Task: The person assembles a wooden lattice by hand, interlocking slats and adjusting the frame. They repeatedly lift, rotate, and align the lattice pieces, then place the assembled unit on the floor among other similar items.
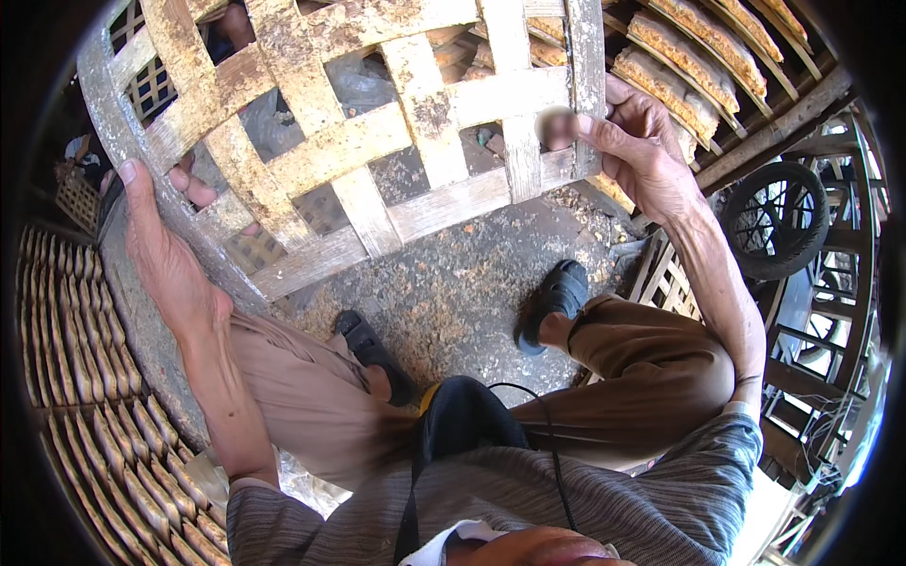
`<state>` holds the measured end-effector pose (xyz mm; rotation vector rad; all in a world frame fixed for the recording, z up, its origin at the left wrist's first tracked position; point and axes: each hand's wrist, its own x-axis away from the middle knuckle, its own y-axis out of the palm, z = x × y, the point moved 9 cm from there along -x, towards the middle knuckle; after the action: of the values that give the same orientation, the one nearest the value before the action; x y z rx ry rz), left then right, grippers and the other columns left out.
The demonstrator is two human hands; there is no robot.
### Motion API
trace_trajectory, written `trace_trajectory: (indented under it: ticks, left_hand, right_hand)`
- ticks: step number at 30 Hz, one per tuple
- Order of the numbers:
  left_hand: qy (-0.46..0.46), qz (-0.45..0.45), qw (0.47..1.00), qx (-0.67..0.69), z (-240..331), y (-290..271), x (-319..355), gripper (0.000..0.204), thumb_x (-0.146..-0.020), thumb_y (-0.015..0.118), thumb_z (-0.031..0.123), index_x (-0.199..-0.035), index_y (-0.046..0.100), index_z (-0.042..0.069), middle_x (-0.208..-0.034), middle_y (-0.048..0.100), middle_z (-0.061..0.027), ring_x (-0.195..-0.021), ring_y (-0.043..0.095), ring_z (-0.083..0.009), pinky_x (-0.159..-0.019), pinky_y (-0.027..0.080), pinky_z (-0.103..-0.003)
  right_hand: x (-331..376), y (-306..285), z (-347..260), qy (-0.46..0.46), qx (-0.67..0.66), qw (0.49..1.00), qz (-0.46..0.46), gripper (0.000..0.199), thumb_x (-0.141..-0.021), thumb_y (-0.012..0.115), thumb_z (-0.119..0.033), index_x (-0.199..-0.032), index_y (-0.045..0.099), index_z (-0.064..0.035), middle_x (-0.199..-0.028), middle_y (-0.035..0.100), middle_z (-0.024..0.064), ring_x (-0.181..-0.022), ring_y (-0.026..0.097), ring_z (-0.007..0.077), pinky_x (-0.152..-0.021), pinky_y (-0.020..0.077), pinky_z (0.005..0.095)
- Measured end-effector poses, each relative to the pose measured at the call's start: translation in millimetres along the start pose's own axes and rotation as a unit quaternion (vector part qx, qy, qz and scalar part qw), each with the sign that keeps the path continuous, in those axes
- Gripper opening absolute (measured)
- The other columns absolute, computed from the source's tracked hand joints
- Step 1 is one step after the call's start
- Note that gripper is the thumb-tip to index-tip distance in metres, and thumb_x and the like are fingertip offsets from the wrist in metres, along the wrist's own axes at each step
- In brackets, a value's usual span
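A wide woven bamboo lattice tray (340, 143), its slats worn and stained yellow-brown, is held tilted up in front of me. Its grey frame runs along the left, right and near edges, and the far part runs out of view. My left hand (177, 259) grips the left edge, thumb on the near side and fingertips showing through the gaps. At the right edge my right hand (646, 156) pinches the frame between thumb and fingers. Beside that thumb is a small blurred patch that I cannot make out.
Racks of golden-brown slabs (675, 94) stand at the upper right. Rows of similar slabs (80, 330) line the left side. A spoked wheel with a black tyre (802, 257) is at the right. Crumbs litter the grey floor (444, 269) around my dark sandals (559, 292).
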<state>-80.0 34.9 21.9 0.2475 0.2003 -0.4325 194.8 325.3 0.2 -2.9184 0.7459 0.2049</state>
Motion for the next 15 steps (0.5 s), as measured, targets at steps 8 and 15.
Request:
trace_trajectory:
  ticks: [8,15]
  left_hand:
    - [-0.010,0.000,0.999,0.041,0.4,-2.5,-4.7,0.038,-0.106,0.057,0.050,-0.101,0.060,0.013,-0.080,0.056,0.0018,-0.068,0.058,-0.0113,-0.054,0.050,-0.031]
    - [-0.002,0.034,0.999,0.027,0.1,-2.0,-3.9,0.038,-0.105,0.058,0.050,-0.099,0.059,0.013,-0.080,0.055,0.0016,-0.068,0.057,-0.0111,-0.055,0.050,-0.031]
  right_hand:
    - [0.8,-6.6,4.9,0.049,-0.027,0.998,0.023,0.050,-0.093,0.078,-0.013,-0.136,0.059,0.0029,-0.120,0.074,0.0164,-0.114,0.072,0.0246,-0.091,0.0649,0.0377]
    - [2.7,0.3,-3.0,-0.027,-0.159,0.986,-0.039,0.056,-0.093,0.069,0.000,-0.145,0.048,0.0052,-0.125,0.072,0.0171,-0.112,0.073,0.0243,-0.089,0.0662,0.0370]
